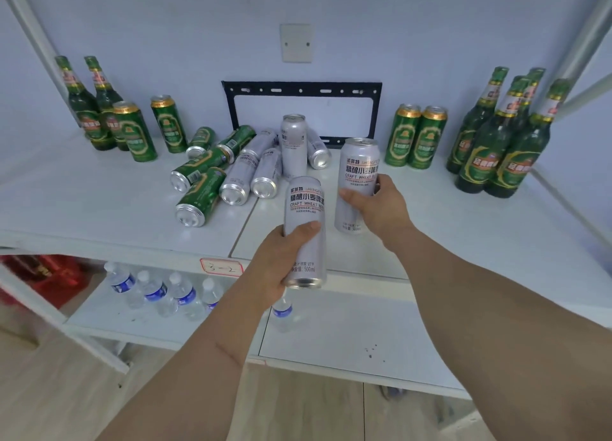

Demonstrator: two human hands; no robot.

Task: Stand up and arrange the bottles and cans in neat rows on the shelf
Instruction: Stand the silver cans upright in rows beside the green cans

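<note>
My left hand [280, 261] grips a silver beer can [304, 208] upright, lifted in front of the shelf's front edge. My right hand [377, 205] holds a second silver can [357, 165] upright over the white shelf [99, 192]. Behind them one silver can [293, 142] stands, and several silver cans [261, 172] and green cans [198, 192] lie on their sides in a heap. Green cans stand at the left [134, 132] and at the right [417, 135]. Green bottles stand at the far left [82, 109] and far right [496, 135].
A black metal bracket [301, 89] hangs on the wall behind the heap. The lower shelf [347, 334] carries several water bottles [155, 291]. A label [221, 267] sticks to the shelf's front edge. Something red [43, 275] sits at the lower left. White uprights frame both sides.
</note>
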